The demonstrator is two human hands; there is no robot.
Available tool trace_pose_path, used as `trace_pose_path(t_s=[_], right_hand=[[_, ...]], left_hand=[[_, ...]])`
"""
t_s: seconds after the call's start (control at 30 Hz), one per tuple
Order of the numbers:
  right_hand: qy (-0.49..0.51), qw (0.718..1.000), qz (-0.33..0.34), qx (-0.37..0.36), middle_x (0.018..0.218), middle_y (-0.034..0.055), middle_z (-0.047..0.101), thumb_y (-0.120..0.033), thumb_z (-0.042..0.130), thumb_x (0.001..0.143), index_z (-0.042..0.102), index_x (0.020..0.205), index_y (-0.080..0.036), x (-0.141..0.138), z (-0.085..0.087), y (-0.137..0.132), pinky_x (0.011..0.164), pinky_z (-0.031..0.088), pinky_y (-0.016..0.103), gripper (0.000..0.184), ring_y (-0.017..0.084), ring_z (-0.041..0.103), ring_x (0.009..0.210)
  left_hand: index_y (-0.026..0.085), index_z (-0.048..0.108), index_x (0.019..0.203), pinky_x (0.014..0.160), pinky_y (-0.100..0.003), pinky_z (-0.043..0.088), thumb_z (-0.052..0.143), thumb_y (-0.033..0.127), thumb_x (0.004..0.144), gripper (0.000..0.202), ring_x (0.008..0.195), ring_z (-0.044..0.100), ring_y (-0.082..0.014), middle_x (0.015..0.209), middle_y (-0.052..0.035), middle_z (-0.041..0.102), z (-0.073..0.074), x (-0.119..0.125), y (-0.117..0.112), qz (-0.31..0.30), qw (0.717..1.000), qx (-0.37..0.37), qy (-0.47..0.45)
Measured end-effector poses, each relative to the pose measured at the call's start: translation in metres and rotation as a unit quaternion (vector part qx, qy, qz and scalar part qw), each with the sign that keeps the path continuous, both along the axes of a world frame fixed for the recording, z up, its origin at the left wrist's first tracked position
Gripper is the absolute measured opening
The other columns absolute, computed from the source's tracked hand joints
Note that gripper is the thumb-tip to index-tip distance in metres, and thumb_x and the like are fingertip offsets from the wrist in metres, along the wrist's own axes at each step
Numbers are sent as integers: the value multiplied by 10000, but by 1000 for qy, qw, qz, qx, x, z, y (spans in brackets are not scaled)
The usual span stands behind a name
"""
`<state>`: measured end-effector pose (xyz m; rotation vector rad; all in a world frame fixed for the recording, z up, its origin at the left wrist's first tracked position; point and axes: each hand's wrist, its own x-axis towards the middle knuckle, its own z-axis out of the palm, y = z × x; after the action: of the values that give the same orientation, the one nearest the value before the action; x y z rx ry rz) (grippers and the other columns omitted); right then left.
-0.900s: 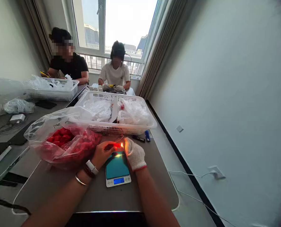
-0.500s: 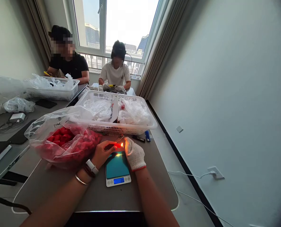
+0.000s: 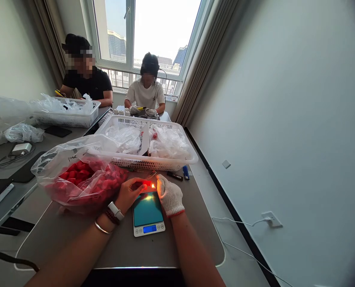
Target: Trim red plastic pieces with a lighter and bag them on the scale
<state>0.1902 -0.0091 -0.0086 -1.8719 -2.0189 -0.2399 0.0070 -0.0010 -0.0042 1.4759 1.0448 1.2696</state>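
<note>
Between its thumb and fingers, my bare left hand [image 3: 132,192] pinches a small red piece [image 3: 146,183], its free end pointing right. A bright flame [image 3: 153,186] burns right beside that end. My right hand [image 3: 169,194], in a white knit glove, is closed around a lighter; the glove hides its body, and the flame stands at the thumb. Below both hands lies a digital scale [image 3: 149,213] with a lit blue display, its plate reflecting the flame. Left of my left hand, a clear plastic bag [image 3: 84,183] holds many red pieces like the pinched one.
A white basket [image 3: 153,162] with plastic bags stands behind my hands. Beside its front edge lie a blue lighter [image 3: 186,172] and a black object [image 3: 175,175]. Two people sit by the window. Another white basket [image 3: 72,118] stands on the left table [image 3: 52,139].
The red piece and flame have shifted very slightly. Both hands keep their grip, and the rest looks the same.
</note>
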Motion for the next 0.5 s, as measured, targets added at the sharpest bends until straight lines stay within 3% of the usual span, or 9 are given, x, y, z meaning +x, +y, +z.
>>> trace_pose_path(t_s=[0.17, 0.37, 0.5], right_hand=[[24, 998, -63, 6, 779, 47, 712, -306, 351, 970, 609, 1259, -211, -3, 1, -1, 623, 383, 229, 399, 151, 634, 670], [13, 1000, -5, -11, 824, 55, 714, -319, 396, 949, 621, 1240, -217, -1, 1, -1, 659, 403, 223, 381, 152, 633, 694], [21, 998, -53, -20, 754, 51, 700, -297, 361, 960, 633, 1216, -208, -1, 3, 0, 648, 392, 227, 384, 158, 629, 691]], left_hand=[[162, 709, 880, 639, -304, 580, 708, 368, 745, 247, 709, 680, -193, 811, -45, 719, 1, 0, 0, -5, 1000, 13, 22], [170, 697, 796, 615, -285, 568, 714, 364, 734, 205, 696, 669, -187, 759, -26, 710, 4, -1, -2, 17, 999, 39, 34], [164, 714, 831, 655, -301, 571, 712, 368, 747, 220, 721, 679, -195, 803, -43, 725, 5, 0, -2, 0, 999, 38, 29]])
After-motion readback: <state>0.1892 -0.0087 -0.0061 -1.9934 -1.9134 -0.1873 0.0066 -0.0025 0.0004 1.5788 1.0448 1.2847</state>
